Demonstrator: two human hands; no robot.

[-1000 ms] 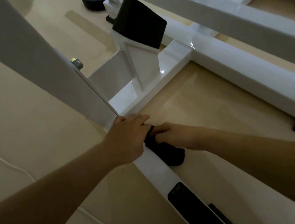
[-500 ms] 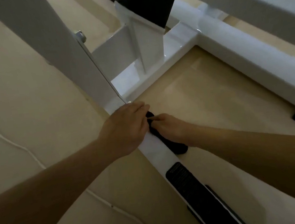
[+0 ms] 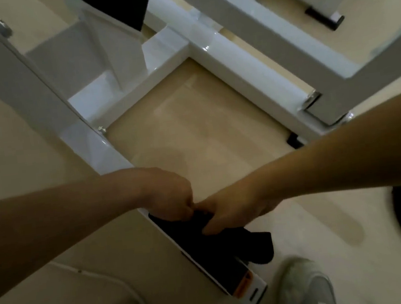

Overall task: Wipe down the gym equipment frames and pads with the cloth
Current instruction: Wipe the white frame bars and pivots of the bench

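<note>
The frame-wiping step is judged to be in hand: the dark cloth [image 3: 257, 245] is bunched on the low white floor rail [image 3: 110, 157] of the frame, close to the rail's near end, over a black strip [image 3: 215, 267] that is stuck along the rail's top face. The cloth is gripped by the right hand [image 3: 233, 210], whose fingers are curled down over its upper fold. Its other edge appears to be pinched by the left hand [image 3: 172, 195], which is closed into a loose fist and is touching the right hand. A limp tail of fabric is left hanging off the rail's side toward the floor [image 3: 191, 127]. Only a short run of rail is seen between the cloth and the end, where an orange sticker [image 3: 244, 284] is fixed, so this stroke is judged nearly spent. The next move would call for the cloth to be drawn off the end, or lifted and reset on another member such as the cross beam [image 3: 247, 71] or the black pad [image 3: 117, 3] above. The rail and beams are square-sectioned and painted a hard, glossy white. The cloth is soft and thick, the strip matte, and the beige floor smooth with a faint sheen.
</note>
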